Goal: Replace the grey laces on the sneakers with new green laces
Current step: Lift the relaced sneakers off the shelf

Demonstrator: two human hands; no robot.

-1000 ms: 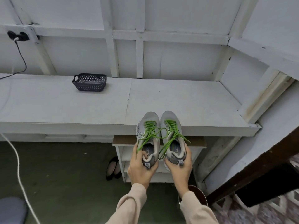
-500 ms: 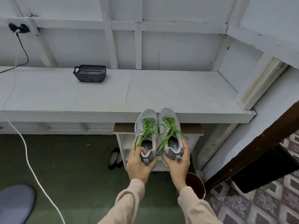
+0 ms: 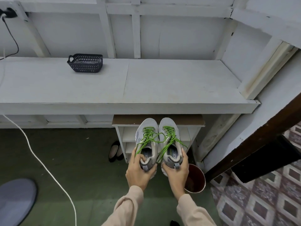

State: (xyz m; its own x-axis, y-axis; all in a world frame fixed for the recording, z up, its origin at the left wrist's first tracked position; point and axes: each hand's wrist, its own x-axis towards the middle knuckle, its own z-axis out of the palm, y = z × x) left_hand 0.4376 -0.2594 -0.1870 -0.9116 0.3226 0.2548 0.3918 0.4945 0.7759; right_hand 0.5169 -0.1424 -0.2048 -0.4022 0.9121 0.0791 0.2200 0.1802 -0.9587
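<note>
Two grey sneakers with green laces are held side by side in the air, below the front edge of the white bench. My left hand [image 3: 139, 171] grips the heel of the left sneaker [image 3: 147, 134], thumb inside the opening. My right hand [image 3: 176, 172] grips the heel of the right sneaker [image 3: 169, 132]. The green laces [image 3: 160, 141] are threaded through the eyelets, and their loose ends cross between the shoes and hang down. The toes point away from me, over a small white shelf unit [image 3: 120, 139].
A dark perforated basket [image 3: 85, 62] stands on the white bench [image 3: 146, 85] at the back left. Black flat shoes [image 3: 115, 151] lie on the green floor beside the shelf unit. A dark red bucket [image 3: 196, 178] sits under my right wrist. A white cord [image 3: 40, 162] runs across the floor.
Both hands have lowered the pair of sneakers from bench-edge height to in front of the small shelf unit. The view has tilted down.
</note>
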